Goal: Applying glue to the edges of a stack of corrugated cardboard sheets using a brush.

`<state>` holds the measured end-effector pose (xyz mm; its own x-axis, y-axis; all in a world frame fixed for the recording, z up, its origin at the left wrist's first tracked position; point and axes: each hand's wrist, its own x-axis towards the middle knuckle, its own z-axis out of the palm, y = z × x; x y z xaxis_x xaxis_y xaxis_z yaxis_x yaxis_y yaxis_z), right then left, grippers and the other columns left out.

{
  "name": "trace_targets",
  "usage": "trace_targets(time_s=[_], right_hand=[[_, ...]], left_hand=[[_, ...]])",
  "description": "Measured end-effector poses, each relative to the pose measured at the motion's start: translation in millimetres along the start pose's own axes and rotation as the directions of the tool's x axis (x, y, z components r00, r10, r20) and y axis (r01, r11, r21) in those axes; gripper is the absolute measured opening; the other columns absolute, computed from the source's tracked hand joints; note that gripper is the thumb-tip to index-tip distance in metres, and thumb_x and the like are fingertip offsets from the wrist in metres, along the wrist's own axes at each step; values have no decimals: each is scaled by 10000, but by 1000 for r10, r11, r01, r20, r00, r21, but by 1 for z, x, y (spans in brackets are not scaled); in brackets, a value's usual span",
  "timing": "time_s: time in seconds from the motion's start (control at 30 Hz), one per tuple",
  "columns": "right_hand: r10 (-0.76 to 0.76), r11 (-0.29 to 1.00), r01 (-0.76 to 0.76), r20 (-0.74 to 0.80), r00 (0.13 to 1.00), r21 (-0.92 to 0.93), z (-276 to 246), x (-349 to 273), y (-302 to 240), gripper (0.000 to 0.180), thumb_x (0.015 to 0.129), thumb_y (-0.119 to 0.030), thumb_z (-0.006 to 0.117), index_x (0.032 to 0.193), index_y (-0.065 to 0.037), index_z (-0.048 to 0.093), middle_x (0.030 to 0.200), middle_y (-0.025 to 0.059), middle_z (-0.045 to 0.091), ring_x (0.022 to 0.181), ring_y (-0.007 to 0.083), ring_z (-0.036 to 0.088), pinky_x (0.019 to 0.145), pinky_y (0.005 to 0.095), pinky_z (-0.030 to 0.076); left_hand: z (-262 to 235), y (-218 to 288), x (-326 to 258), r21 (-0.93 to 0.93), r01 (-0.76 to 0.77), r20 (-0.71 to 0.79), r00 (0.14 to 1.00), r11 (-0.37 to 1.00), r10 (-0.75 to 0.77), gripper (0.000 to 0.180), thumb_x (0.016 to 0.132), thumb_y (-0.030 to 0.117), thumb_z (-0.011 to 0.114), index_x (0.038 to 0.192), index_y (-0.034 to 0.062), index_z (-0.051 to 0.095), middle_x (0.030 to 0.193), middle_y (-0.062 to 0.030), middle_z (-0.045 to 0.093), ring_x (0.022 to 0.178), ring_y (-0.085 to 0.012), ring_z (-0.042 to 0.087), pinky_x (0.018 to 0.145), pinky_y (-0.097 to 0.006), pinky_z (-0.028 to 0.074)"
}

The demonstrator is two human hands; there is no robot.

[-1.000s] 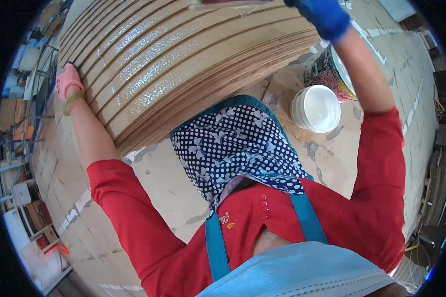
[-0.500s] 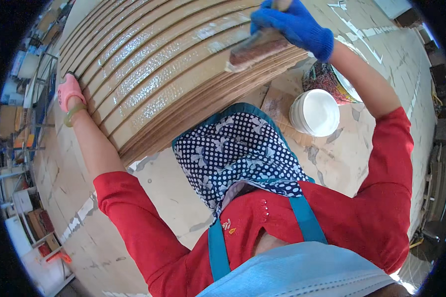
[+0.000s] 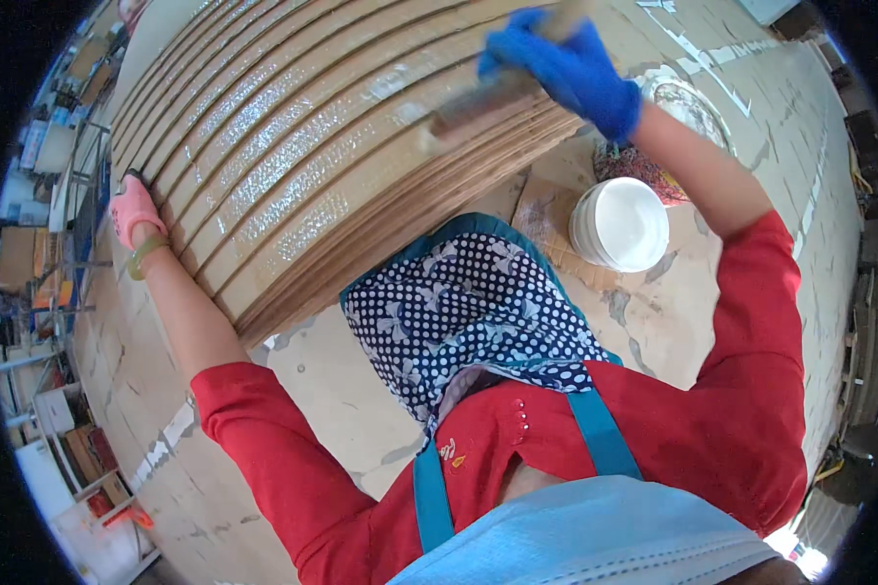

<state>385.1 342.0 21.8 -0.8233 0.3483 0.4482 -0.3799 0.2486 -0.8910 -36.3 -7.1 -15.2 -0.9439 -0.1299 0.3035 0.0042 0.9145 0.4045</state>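
Over boards, brush in right hand

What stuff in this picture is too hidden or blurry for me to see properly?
- Head view: the brush in the right hand, bristles smeared by motion blur.
- Head view: far end of the stacked boards, cut off by the top edge.
- Head view: part of the speckled bucket, hidden behind the right forearm and white bucket.
- Head view: clutter at far left, too small to name.
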Motion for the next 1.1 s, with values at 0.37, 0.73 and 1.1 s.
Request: trace_targets(time_s=[0.37,0.73,1.1], right_hand=[[-197,921,119,-180,964,-371,8,220,49,245,762,-282,640,676,-53,631,601,15,556,538,119,496,482,299,412],[-45,982,77,183,982,-175,-23,45,26,192,829,-204,602,816,-18,643,734,48,605,675,134,557,624,285,462],[-155,918,40,-262,953,-395,-8,273,67,295,730,-317,640,656,-34,600,570,13,551,492,119,485,436,299,383]], left_hand=[[-1,13,-9,-16,-17,10,1000,1000,17,696,768,517,440,1061,-95,593,1116,-271,570,1068,-368,550,918,-410,401],[-6,9,-17,-90,-50,-29,998,995,47,648,789,498,429,1065,-62,603,1098,-270,573,1055,-385,548,897,-416,404],[1,24,-18,-60,-62,-40,997,996,60,673,794,516,410,1066,-70,598,1110,-254,574,1063,-384,543,907,-422,400]])
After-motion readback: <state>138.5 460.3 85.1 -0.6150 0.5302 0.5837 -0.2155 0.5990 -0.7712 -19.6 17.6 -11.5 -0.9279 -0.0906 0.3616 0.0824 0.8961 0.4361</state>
